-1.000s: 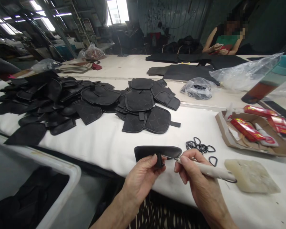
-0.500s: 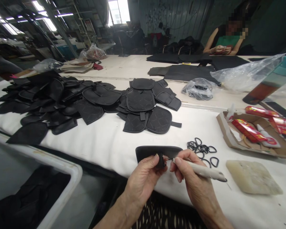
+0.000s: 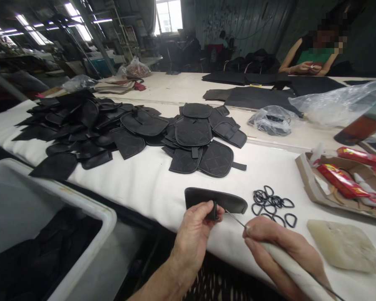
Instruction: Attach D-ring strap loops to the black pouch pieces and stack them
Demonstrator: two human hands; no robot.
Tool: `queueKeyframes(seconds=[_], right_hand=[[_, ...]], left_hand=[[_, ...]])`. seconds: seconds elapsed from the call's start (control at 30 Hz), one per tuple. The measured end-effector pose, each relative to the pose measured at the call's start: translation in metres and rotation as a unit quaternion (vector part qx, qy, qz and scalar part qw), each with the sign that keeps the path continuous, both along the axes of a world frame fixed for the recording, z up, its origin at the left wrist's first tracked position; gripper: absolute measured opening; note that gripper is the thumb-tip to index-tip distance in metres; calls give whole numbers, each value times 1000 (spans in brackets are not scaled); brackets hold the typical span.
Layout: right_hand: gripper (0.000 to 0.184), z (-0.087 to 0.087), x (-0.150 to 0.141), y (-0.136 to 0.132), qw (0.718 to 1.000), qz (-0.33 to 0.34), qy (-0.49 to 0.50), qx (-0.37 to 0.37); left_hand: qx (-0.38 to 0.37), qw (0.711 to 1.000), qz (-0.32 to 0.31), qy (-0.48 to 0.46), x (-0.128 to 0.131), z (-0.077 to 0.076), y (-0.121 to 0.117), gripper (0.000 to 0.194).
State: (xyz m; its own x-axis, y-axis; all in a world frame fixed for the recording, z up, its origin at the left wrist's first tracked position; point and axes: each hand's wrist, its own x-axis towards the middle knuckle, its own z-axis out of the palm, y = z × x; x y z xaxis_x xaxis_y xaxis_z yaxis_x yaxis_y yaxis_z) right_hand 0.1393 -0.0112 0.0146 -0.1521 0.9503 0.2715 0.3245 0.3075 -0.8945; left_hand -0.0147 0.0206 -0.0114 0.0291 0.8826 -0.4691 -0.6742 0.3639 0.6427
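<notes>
My left hand (image 3: 199, 223) pinches the folded strap of a black leather-like flap piece (image 3: 211, 197), whose rounded panel extends behind my fingers over the white table. My right hand (image 3: 275, 242) grips an awl (image 3: 283, 261) with a thick pale handle and a thin metal shaft. Its tip points at the strap beside my left fingertips; whether it touches is too small to tell. A dark thin line runs from the rear of the handle. Black D-rings (image 3: 269, 198) lie in a loose heap just beyond my right hand.
Black flap pieces (image 3: 194, 131) lie stacked ahead, with a larger heap (image 3: 78, 125) at left. A white bin (image 3: 108, 217) with black material stands at lower left. At right are a pale block (image 3: 344, 244), a cardboard box (image 3: 305, 175) and a bottle (image 3: 363, 125). Another person (image 3: 313, 58) sits opposite.
My right hand has drawn the awl back to the right and down, away from the strap. My left hand still holds the piece. The view has shifted slightly.
</notes>
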Motion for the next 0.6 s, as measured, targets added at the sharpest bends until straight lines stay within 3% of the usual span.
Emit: queueKeyframes(seconds=[0.23, 0.33, 0.5, 0.6], right_hand=[[11, 7, 15, -5, 999, 4, 29, 36], [10, 7, 17, -8, 999, 11, 32, 0], [11, 10, 11, -14, 993, -84, 67, -41], [13, 12, 12, -14, 995, -55, 73, -50]], left_hand=[[-1, 1000, 11, -10, 2, -1, -2, 13], [-15, 999, 24, -19, 2, -2, -2, 11], [-52, 997, 39, -44, 0, 1, 2, 13], [-81, 995, 40, -53, -4, 5, 5, 17]])
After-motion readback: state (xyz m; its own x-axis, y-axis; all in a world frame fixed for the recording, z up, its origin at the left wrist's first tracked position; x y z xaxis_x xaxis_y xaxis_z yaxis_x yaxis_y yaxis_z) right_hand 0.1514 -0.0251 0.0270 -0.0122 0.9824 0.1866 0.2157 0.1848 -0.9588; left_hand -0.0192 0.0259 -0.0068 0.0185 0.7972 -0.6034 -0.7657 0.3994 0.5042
